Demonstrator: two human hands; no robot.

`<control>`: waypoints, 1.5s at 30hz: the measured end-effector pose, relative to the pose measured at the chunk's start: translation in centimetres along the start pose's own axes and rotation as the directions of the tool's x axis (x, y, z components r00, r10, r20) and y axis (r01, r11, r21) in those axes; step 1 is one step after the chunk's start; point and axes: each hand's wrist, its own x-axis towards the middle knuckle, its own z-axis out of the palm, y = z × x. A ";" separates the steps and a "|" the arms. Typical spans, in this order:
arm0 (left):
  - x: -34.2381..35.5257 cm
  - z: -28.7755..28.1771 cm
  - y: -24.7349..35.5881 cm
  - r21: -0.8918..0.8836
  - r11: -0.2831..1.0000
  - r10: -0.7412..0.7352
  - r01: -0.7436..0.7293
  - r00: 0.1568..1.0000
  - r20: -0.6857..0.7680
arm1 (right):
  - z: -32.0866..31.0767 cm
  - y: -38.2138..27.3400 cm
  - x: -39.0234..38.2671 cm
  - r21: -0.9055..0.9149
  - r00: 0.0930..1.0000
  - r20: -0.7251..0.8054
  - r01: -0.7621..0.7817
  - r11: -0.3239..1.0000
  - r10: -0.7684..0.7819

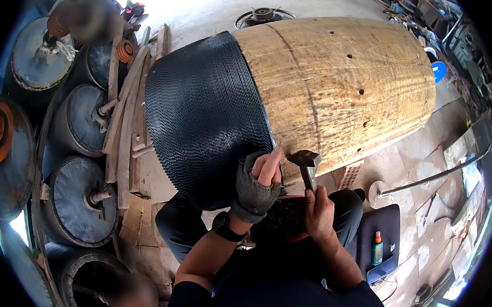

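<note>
A long wooden drum [363,64], pierced by several small holes, lies sideways before me, its left end wrapped in black textured sheeting [199,111]. My left hand [257,183], in a dark fingerless glove, rests at the sheeting's right edge with its fingers closed together; whatever they may pinch is too small to make out. My right hand [319,216] grips a hammer [305,162] by the handle, its head over the bare wood beside my left fingers.
Large dark cylinders [76,207] and long wooden boards [126,154] line the left. A spoked wheel [262,15] lies beyond the drum. On the right are a dark pad [380,227] with a small bottle [378,249] and a long bar [414,184], with clutter along the edge.
</note>
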 end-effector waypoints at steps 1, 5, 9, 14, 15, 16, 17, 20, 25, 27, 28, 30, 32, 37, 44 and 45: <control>-0.7 0.7 -0.2 -0.070 0.996 -0.056 0.058 0.998 0.024 | -0.1 0.2 0.0 0.015 1.000 -0.002 0.012 1.000 -0.012; -0.9 0.7 -0.7 -0.087 0.989 -0.111 0.122 0.986 0.125 | -0.3 0.5 0.1 0.043 0.999 -0.011 0.053 0.998 -0.052; 1.1 0.3 0.6 0.037 0.993 -0.113 0.109 0.986 0.120 | -0.5 0.2 0.1 0.028 0.998 0.000 0.068 0.997 -0.068; 1.4 1.0 1.4 0.100 0.983 -0.163 0.154 0.982 0.090 | -0.6 -0.5 0.1 0.101 0.992 -0.030 0.124 0.987 -0.122; 1.5 1.1 1.6 0.148 0.984 -0.116 0.103 0.990 0.085 | -0.6 -0.6 0.0 0.125 0.988 -0.048 0.150 0.981 -0.145; 1.6 1.3 1.6 0.188 0.981 -0.066 0.050 0.995 0.079 | -0.8 -0.7 0.0 0.124 0.985 -0.058 0.166 0.978 -0.160; 1.0 1.4 1.4 0.121 0.985 -0.138 0.123 0.983 0.123 | -1.1 -0.9 0.0 0.124 0.982 -0.068 0.182 0.975 -0.175; 1.4 1.6 2.0 0.076 0.976 -0.209 0.203 0.975 0.082 | -1.2 -0.6 0.1 0.058 0.979 -0.062 0.200 0.978 -0.196; 1.1 2.1 1.5 0.076 0.966 -0.252 0.245 0.964 0.088 | -1.2 -0.2 0.3 0.030 0.977 -0.054 0.206 0.978 -0.204; 0.8 2.4 1.0 0.190 0.974 -0.127 0.120 0.992 0.023 | -1.5 -0.7 -0.2 0.074 0.968 -0.087 0.241 0.968 -0.234; 1.0 2.3 1.2 0.252 0.963 -0.101 0.093 0.995 0.019 | -1.4 -0.9 -0.1 -0.010 0.977 -0.045 0.207 0.978 -0.207; 0.8 2.4 1.4 0.290 0.950 -0.134 0.117 0.990 0.039 | -0.9 -1.0 0.7 -0.183 0.989 0.033 0.146 0.972 -0.142; 0.9 2.4 1.0 0.248 0.948 -0.221 0.198 0.973 0.068 | -0.9 -0.8 1.5 -0.072 0.981 -0.054 0.185 0.980 -0.189; -2.7 0.0 4.1 0.227 0.972 -0.069 0.065 0.998 0.009 | -1.5 -0.6 -0.7 0.164 0.948 -0.217 0.272 0.948 -0.235; -13.5 0.9 6.0 0.192 0.981 -0.167 0.042 0.693 0.701 | -1.8 -1.2 -0.7 0.183 0.982 -0.136 0.158 0.970 -0.134; -13.8 0.9 6.1 0.166 0.985 -0.152 0.038 0.625 0.766 | -1.9 -1.2 -0.5 0.121 0.965 -0.153 0.233 0.965 -0.214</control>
